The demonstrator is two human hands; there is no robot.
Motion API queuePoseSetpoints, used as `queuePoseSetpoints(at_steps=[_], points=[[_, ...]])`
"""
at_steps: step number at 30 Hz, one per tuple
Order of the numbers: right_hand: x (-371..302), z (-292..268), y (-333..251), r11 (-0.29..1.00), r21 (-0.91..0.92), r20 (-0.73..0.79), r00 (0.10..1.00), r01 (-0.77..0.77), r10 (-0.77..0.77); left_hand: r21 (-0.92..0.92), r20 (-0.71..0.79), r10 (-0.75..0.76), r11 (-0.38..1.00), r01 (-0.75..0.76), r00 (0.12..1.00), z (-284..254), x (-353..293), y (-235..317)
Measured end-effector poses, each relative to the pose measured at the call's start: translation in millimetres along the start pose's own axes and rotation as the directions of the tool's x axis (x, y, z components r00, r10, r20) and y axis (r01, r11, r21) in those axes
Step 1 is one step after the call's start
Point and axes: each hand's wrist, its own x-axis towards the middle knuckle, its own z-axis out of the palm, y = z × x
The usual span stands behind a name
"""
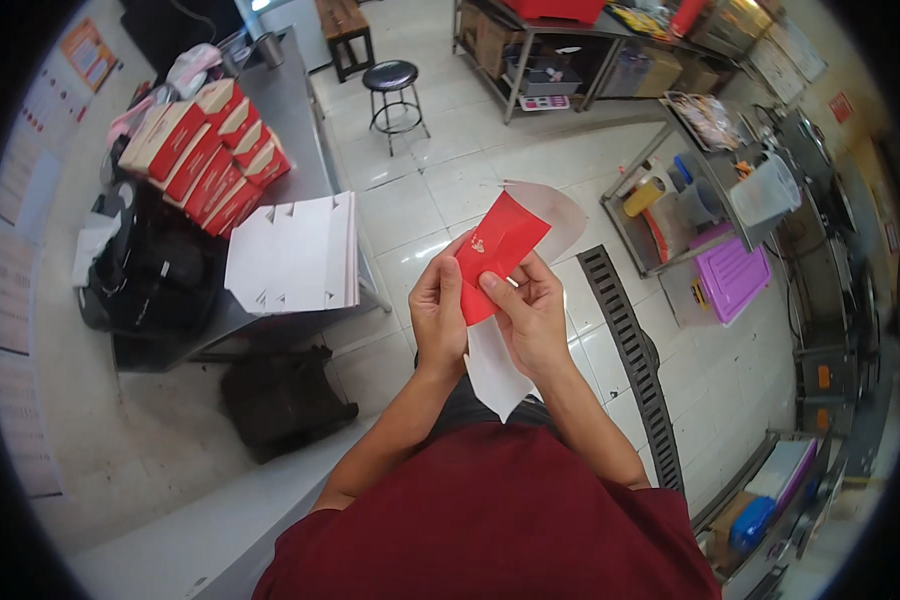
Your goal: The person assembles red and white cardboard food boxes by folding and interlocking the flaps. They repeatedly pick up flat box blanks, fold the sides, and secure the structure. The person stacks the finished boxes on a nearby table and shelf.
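In front of my body I hold a red and white paperboard box blank (507, 236), partly bent. Its red middle panel faces up, with a slit and a small pale print. One white rounded flap curls away at the far end, and a white pointed end hangs toward my shirt. My left hand (438, 308) grips the left edge, thumb along the red panel. My right hand (536, 312) pinches the right side, its thumb pressed on the red face. The fingers beneath the card are partly hidden.
To the left, a steel table (310, 130) carries a stack of flat white blanks (292, 252) and piled red and cream boxes (205, 155). Beyond stands a black round stool (390, 76). A floor drain grate (630, 370) runs at right, near a purple-lidded bin (730, 278) and a steel shelf (660, 205).
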Motion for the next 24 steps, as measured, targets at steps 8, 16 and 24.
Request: queuePoseSetpoints(at_steps=[8, 16, 24], points=[[76.7, 40.2, 40.4, 0.910, -0.406, 0.112, 0.993, 0.081, -0.038, 0.232, -0.271, 0.240, 0.956, -0.179, 0.932, -42.0, 53.5, -3.3], [185.3, 58.6, 68.5, 0.728, -0.674, 0.109, 0.992, 0.124, -0.068, 0.292, -0.383, 0.338, 0.927, -0.235, 0.860, -53.7, 166.8, -9.9], [235.3, 35.8, 39.4, 0.824, -0.567, -0.110, 0.992, -0.006, -0.069, 0.074, -0.228, 0.073, 0.996, -0.057, 0.971, -6.0, 250.2, -27.4]])
